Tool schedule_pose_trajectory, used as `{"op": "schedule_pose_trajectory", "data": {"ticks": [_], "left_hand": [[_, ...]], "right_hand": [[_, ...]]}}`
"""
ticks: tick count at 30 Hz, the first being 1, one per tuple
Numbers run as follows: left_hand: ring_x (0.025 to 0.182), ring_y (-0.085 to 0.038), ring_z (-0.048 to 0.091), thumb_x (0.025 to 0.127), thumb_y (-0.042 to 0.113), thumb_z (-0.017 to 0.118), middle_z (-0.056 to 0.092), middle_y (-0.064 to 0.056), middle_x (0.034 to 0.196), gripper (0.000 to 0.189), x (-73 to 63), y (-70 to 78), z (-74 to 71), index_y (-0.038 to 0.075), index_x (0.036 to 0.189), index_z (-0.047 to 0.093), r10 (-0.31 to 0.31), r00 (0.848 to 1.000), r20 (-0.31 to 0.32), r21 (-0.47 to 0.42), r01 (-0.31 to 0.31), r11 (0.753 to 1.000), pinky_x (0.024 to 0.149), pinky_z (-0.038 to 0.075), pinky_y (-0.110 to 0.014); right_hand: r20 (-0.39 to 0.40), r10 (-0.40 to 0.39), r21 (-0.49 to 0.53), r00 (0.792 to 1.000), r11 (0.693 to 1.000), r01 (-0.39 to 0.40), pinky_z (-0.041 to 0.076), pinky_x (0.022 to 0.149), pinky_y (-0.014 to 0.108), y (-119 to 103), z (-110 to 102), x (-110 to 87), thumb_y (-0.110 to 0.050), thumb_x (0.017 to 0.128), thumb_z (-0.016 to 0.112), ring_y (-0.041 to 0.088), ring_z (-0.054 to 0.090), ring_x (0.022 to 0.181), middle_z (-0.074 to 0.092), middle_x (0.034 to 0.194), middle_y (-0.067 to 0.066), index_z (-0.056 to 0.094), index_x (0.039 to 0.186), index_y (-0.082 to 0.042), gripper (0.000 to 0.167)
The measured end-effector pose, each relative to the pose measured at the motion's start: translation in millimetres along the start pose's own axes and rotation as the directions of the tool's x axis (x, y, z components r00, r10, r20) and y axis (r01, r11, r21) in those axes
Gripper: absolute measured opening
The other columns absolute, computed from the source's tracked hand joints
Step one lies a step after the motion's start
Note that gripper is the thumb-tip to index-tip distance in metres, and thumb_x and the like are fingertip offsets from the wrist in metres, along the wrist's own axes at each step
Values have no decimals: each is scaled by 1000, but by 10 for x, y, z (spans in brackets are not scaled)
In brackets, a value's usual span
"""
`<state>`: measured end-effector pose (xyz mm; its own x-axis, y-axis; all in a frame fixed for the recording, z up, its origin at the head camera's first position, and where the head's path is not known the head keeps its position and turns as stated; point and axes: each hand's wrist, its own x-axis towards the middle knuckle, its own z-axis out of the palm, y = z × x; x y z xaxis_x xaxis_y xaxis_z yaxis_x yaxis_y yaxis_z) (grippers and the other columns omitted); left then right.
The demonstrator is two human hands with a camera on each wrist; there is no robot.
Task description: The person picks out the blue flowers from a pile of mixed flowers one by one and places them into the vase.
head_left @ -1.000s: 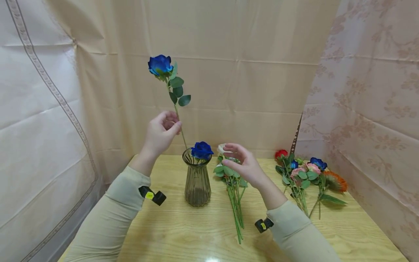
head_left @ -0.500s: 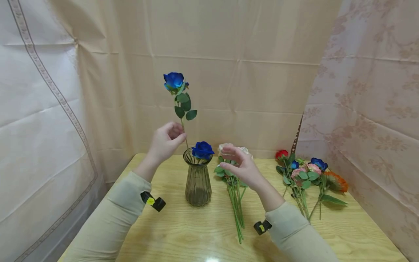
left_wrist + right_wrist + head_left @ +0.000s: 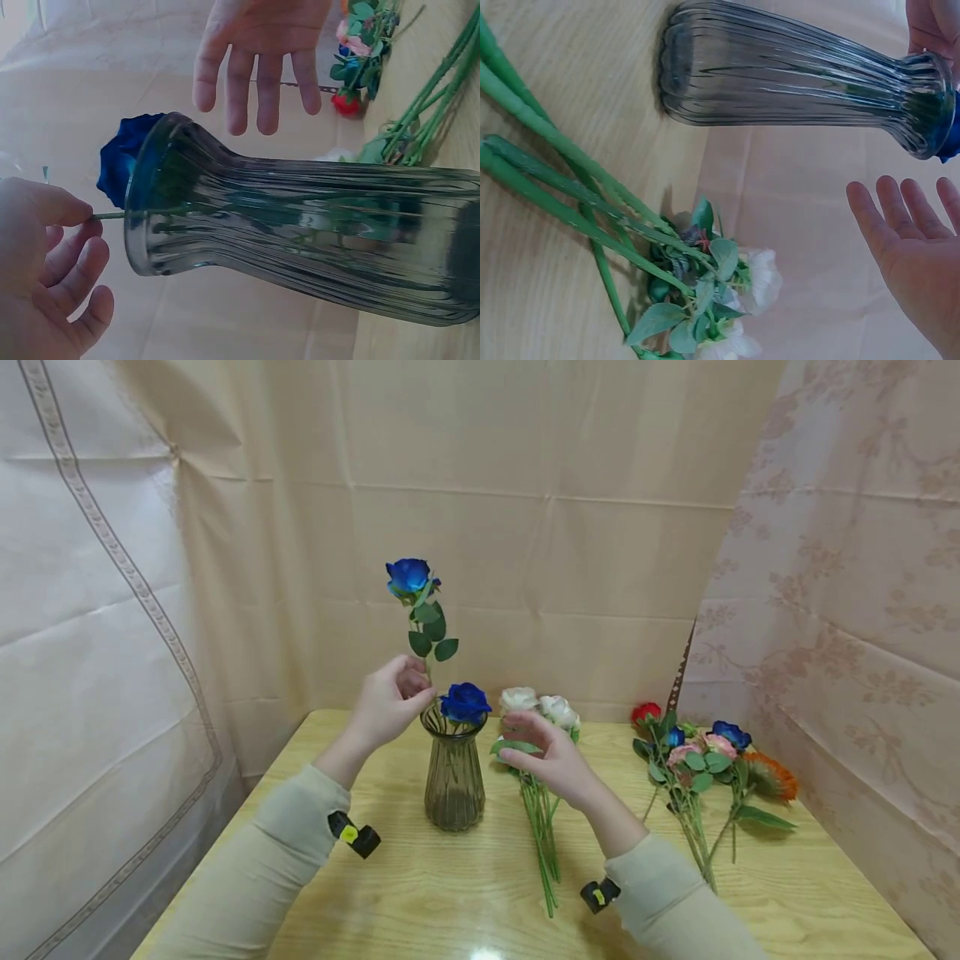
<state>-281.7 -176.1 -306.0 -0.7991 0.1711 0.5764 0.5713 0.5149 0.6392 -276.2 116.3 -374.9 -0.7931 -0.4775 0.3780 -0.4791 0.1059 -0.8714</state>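
Note:
My left hand (image 3: 387, 703) pinches the stem of a blue rose (image 3: 408, 577) between thumb and fingertips, just above the rim of a ribbed glass vase (image 3: 454, 785). In the left wrist view, that green stem (image 3: 111, 216) runs from the fingertips down into the vase mouth. Another blue rose (image 3: 465, 702) stands in the vase, its bloom resting at the rim. My right hand (image 3: 553, 760) hovers to the right of the vase with nothing in it. Its fingers (image 3: 900, 208) are extended and apart from the glass in the right wrist view.
Several white flowers (image 3: 558, 712) with long green stems lie on the wooden table (image 3: 390, 885) right of the vase, partly behind the right hand. Farther right lies a mixed pile with a red flower (image 3: 646, 714), pink flowers (image 3: 718, 745) and an orange flower (image 3: 771, 777). Curtains enclose the table.
The left hand has moved down and slightly right, lowering the blue rose's stem deeper into the vase. The right hand has dropped slightly and shifted a little left.

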Motion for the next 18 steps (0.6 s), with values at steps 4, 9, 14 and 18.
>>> {"op": "schedule_pose_trajectory", "data": {"ticks": [4,9,14,18], "left_hand": [[72,-19,62,95,12,71,73,-3,89,20,-39,-20,32,4,111,63,17,1000,0,29,-17,999,62,52,-36],[72,-17,63,95,11,70,72,-3,86,14,-90,-39,92,5,106,65,60,998,-12,67,-59,996,63,53,-36],[80,-21,62,93,10,71,69,-5,91,6,-131,-48,150,6,97,68,111,994,-23,137,-107,985,68,54,-38],[91,-26,61,93,12,70,65,-6,98,5,-150,-52,177,7,92,69,104,995,-9,180,-101,978,75,55,-43]], "right_hand": [[-1,15,-27,1000,1000,-15,56,94,43,38,17,-28,-19,97,74,36,55,129,58,139,7,54,142,-15,49],[2,19,-52,1000,998,-19,56,93,44,66,34,-52,-20,97,74,33,56,127,59,138,6,55,141,-16,48],[8,27,-54,1000,998,-26,56,94,44,85,33,-71,-22,98,73,34,55,129,57,141,5,54,142,-17,48],[16,35,-52,999,998,-34,55,96,43,95,23,-87,-22,98,72,33,54,130,55,143,5,53,144,-17,50]]}}
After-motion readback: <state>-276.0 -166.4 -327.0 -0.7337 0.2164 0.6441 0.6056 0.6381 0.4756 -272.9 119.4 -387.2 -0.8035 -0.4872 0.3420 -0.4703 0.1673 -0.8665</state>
